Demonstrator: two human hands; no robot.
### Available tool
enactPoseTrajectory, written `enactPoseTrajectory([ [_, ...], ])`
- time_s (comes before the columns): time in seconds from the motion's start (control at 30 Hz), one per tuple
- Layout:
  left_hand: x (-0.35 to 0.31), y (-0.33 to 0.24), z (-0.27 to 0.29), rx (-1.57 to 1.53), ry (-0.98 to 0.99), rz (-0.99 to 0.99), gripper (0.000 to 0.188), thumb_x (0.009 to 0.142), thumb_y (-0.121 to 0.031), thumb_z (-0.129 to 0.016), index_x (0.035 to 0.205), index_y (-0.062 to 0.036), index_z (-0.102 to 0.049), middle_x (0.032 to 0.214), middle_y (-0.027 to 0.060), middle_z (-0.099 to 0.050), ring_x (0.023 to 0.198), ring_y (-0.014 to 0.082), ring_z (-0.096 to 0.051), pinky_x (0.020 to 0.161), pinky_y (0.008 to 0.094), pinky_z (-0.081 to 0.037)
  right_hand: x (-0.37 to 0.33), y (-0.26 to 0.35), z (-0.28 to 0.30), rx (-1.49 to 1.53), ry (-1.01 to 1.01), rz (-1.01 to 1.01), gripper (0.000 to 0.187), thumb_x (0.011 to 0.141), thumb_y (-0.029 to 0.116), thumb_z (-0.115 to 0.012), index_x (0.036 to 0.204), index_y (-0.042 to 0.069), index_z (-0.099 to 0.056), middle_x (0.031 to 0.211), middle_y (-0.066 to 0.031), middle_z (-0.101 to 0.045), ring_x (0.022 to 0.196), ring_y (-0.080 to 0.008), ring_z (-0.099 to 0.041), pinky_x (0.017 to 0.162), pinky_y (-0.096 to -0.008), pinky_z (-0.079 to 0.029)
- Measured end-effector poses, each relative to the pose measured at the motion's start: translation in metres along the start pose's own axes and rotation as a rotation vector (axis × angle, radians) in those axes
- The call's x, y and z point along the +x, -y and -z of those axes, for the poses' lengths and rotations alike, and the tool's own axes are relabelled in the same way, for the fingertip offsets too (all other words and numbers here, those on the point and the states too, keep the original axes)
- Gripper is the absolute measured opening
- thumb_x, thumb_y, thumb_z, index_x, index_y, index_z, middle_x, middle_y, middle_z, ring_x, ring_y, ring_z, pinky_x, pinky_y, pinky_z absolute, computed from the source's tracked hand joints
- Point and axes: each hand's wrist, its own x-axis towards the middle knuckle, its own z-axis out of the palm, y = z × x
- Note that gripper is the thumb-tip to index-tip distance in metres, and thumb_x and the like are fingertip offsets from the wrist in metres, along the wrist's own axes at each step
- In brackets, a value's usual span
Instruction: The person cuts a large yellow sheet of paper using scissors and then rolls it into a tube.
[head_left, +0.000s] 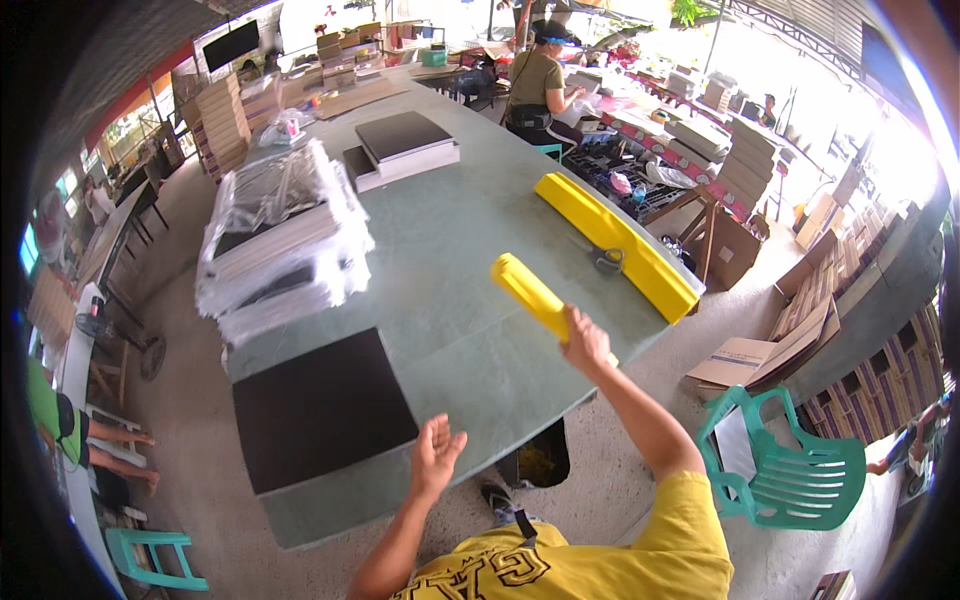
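My right hand (588,340) is closed around the near end of a rolled yellow sheet (530,293), which slants up and leftward over the green table (440,240). My left hand (435,455) is raised by the table's near edge, fingers stretched up and nothing in it. Just left of it lies a flat black square panel (325,410) with a pale edge. Along the table's right edge runs a long yellow sheet bundle (630,250), with dark-handled scissors (608,261) resting on it.
A stack of plastic-wrapped panels (285,240) stands on the table's left; more black-topped panels (402,137) lie farther back. A green plastic chair (790,470) is at right, a green stool (155,558) at lower left. A dark bin (540,458) sits under the near edge. Another person (538,85) works beyond.
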Motion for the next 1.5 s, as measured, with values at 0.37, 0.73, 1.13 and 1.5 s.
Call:
enactPoseTrajectory([
  [0.37, 0.034, 0.021, -0.038, 1.004, -0.153, -0.426, 0.022, 0.078, -0.020, -0.062, 0.093, -0.0052, -0.056, 0.093, 0.0117, -0.049, 0.087, 0.0305, -0.047, 0.075, 0.0417, -0.040, 0.142, -0.158, -0.076, -0.360, 0.123, -0.182, 0.072, 0.073, 0.024, -0.068, 0.132, 0.016, -0.028, 0.097, -0.0156, -0.054, 0.084, -0.0307, -0.060, 0.070, -0.0408, -0.050],
  [0.73, 0.040, 0.020, -0.040, 1.016, -0.166, -0.397, 0.021, 0.078, -0.022, -0.062, 0.089, -0.0049, -0.057, 0.090, 0.0116, -0.048, 0.083, 0.0302, -0.047, 0.072, 0.0410, -0.040, 0.145, -0.147, -0.047, -0.247, 0.192, -0.249, 0.069, 0.081, 0.044, -0.051, 0.136, 0.012, -0.026, 0.107, -0.0180, -0.049, 0.090, -0.0341, -0.055, 0.072, -0.0456, -0.046],
  [1.13, 0.037, 0.019, -0.037, 0.937, -0.142, -0.342, 0.024, 0.080, -0.025, -0.061, 0.092, -0.0045, -0.057, 0.095, 0.0129, -0.047, 0.087, 0.0299, -0.047, 0.076, 0.0396, -0.040, 0.137, -0.142, -0.045, -0.201, -0.045, -0.115, 0.074, 0.072, 0.037, -0.062, 0.134, 0.013, -0.029, 0.126, -0.0159, -0.039, 0.115, -0.0330, -0.039, 0.094, -0.0489, -0.032],
  [1.5, 0.029, -0.187, 0.005, 0.726, -0.373, -0.949, 0.018, 0.076, -0.005, -0.057, 0.093, -0.0033, -0.052, 0.098, 0.0131, -0.052, 0.093, 0.0252, -0.049, 0.080, 0.0361, -0.041, 0.121, -0.059, -0.066, -0.172, -0.176, 0.095, 0.058, 0.073, 0.030, -0.064, 0.125, 0.010, -0.044, 0.133, -0.0139, -0.035, 0.125, -0.0333, -0.030, 0.102, -0.0545, -0.019],
])
